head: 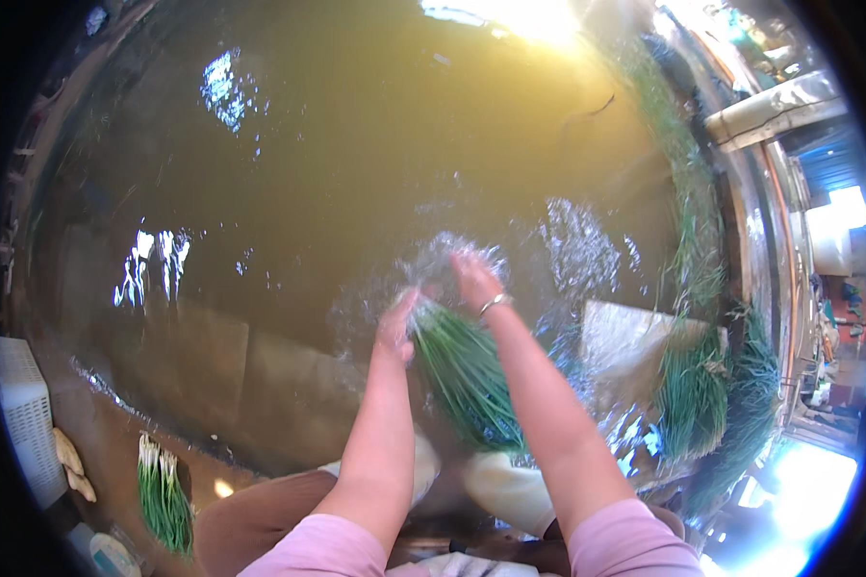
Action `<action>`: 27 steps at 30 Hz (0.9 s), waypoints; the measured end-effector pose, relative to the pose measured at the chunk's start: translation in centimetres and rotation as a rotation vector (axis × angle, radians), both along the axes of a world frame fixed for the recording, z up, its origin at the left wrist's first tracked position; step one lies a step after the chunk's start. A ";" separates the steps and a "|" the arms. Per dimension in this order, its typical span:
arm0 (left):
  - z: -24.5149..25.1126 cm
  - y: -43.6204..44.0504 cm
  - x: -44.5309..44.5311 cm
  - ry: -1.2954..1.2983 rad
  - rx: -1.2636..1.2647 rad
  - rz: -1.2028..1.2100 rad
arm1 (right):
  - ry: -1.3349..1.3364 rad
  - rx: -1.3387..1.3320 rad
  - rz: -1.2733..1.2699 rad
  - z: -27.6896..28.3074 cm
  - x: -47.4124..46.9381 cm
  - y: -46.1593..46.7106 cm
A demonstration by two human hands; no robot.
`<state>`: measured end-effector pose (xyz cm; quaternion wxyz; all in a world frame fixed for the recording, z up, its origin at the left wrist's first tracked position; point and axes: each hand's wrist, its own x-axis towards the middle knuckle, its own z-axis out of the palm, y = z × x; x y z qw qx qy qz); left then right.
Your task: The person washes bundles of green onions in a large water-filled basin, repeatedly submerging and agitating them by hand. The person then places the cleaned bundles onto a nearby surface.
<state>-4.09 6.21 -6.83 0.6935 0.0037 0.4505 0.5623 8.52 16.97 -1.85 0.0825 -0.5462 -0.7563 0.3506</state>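
Note:
A bunch of green onions (469,368) lies at the surface of brown water (332,180), its green leaves towards my knees. My left hand (398,328) is closed around its white root end. My right hand (476,278), with a bangle on the wrist, is just to the right of the root end amid splashing water. Its fingers are blurred and partly hidden by spray, so whether they touch the bunch cannot be told.
More green onions (693,397) lie along the right edge beside a pale slab (624,339). At lower left are small bundles of green onions (162,490), a white plastic crate (32,418) and sandals (72,461). A pale beam (776,112) juts in at upper right.

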 end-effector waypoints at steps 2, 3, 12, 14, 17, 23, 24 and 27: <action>0.7 0.2 -0.7 -0.149 0.055 -0.011 | 0.176 -0.206 -0.125 -0.4 -0.4 0.2; 1.1 0.8 -0.7 -0.199 0.038 -0.014 | 0.146 -0.374 -0.153 -0.3 -1.0 -0.1; 5.5 0.2 0.1 -0.090 -0.023 0.289 | -0.270 0.195 0.114 3.0 -8.6 -8.2; 5.3 0.4 0.3 -0.396 0.111 0.185 | -0.225 0.064 -0.051 1.8 -8.1 -7.3; 4.0 1.3 0.4 -0.262 0.100 0.239 | -0.043 0.460 -0.051 0.1 -8.6 -7.0; 2.5 -0.8 -1.6 -0.250 0.054 0.317 | 0.482 0.173 -0.017 -0.9 -2.4 0.3; 2.3 -1.1 -1.5 -0.112 0.008 0.365 | 0.284 0.112 0.026 -0.8 -0.3 0.3; 2.0 -2.8 2.1 0.151 -0.019 0.149 | -0.367 -0.059 0.239 -0.1 4.0 -2.1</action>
